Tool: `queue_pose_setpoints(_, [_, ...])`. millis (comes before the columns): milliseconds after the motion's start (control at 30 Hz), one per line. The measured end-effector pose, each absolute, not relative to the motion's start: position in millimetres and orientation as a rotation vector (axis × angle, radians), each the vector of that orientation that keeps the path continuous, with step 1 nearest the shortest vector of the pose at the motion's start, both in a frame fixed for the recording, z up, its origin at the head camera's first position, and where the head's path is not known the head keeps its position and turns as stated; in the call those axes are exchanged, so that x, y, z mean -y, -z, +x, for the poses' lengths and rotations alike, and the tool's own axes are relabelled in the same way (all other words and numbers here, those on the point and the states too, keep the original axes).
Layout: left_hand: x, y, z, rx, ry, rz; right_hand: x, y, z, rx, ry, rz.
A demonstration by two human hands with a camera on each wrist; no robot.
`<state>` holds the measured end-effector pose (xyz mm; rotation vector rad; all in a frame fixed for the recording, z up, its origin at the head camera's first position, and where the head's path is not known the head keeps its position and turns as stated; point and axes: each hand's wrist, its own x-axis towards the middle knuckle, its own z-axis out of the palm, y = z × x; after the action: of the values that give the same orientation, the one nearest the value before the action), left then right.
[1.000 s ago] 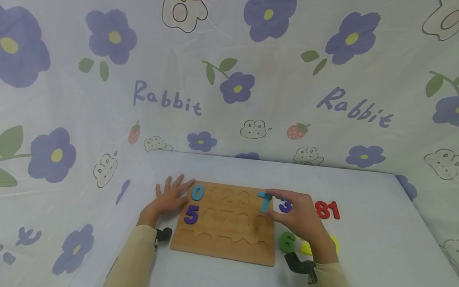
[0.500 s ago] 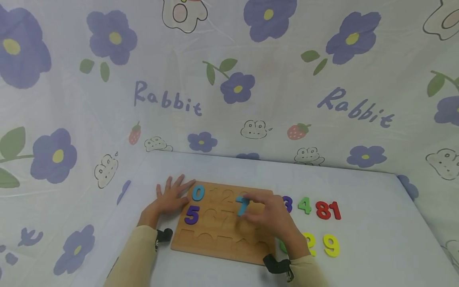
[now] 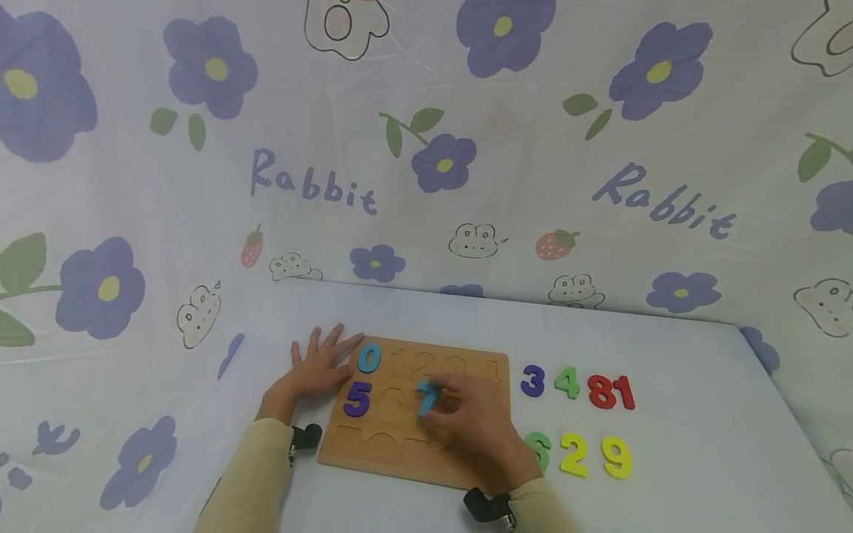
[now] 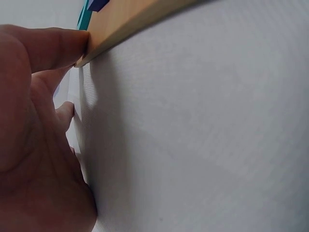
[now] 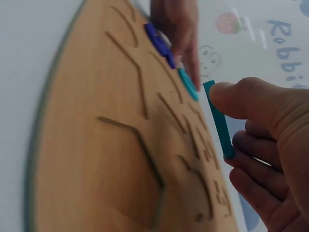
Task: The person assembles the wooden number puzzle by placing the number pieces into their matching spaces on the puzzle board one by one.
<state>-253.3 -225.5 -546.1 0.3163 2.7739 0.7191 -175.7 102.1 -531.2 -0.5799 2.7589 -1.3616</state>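
My right hand (image 3: 476, 414) pinches a blue number 7 (image 3: 428, 398) between thumb and fingers, over the middle row of the wooden number board (image 3: 373, 463). In the right wrist view the 7 (image 5: 219, 121) is edge-on and apart from the board's surface. My left hand (image 3: 320, 370) lies at the board's upper left edge with fingers spread; thumb and index finger touch the edge in the left wrist view. A blue 0 (image 3: 369, 358) sits in the board's top row at the left, with a purple 5 (image 3: 357, 400) below it. Part of the board is hidden under my right hand.
Right of the board lie loose numbers: a purple 3 (image 3: 532, 381), green 4 (image 3: 568, 383), red 8 (image 3: 602, 391), red 1 (image 3: 623, 392), green 6 (image 3: 540, 450), yellow 2 (image 3: 574, 454) and yellow 9 (image 3: 616, 457). A patterned cloth (image 3: 426, 222) hangs behind the white table (image 3: 700, 414).
My right hand has carried the blue 7 leftward and nearer me, from the board's upper right to its middle row. The loose numbers at right are less covered. My left hand stays in place.
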Motion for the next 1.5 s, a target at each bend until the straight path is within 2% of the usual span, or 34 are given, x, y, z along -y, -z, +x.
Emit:
queue_pose_setpoints(367, [227.0,549.7,-255.0,-2.775,-0.755,0.334,-89.7,549.7,-175.3,-2.830,1.172,-0.590])
queue_pose_setpoints(667, [231.5,562.6,-260.8,-2.772,-0.758,0.328,-80.6,546.9,-169.1,-2.887,1.071,-0.591])
queue_pose_setpoints(967, [229.2,555.7,-256.5,-2.769,-0.750,0.318,-85.5,544.9,-167.4,-2.858,1.089,-0.553])
queue_pose_setpoints(1300, [228.5,553.6,-257.2,-2.774,-0.735,0.320,-107.0,514.6,-166.5,-2.745,1.289,-0.486])
queue_pose_setpoints(1500, [228.2,556.2,-259.0,-2.768,-0.735,0.318,-127.9,497.5,-168.2,-2.794,1.301,-0.602])
